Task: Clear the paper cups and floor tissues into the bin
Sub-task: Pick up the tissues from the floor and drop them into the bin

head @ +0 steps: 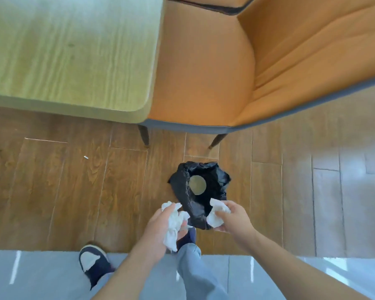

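Observation:
A small bin lined with a black bag stands on the wood floor below the chair. Inside it shows the round mouth of a paper cup. My left hand holds a crumpled white tissue just left of the bin's near edge. My right hand grips another crumpled white tissue over the bin's near rim.
A light wooden table fills the upper left. An orange chair with dark legs stands right behind the bin. A tiny white scrap lies on the floor at the left. My feet and legs are at the bottom.

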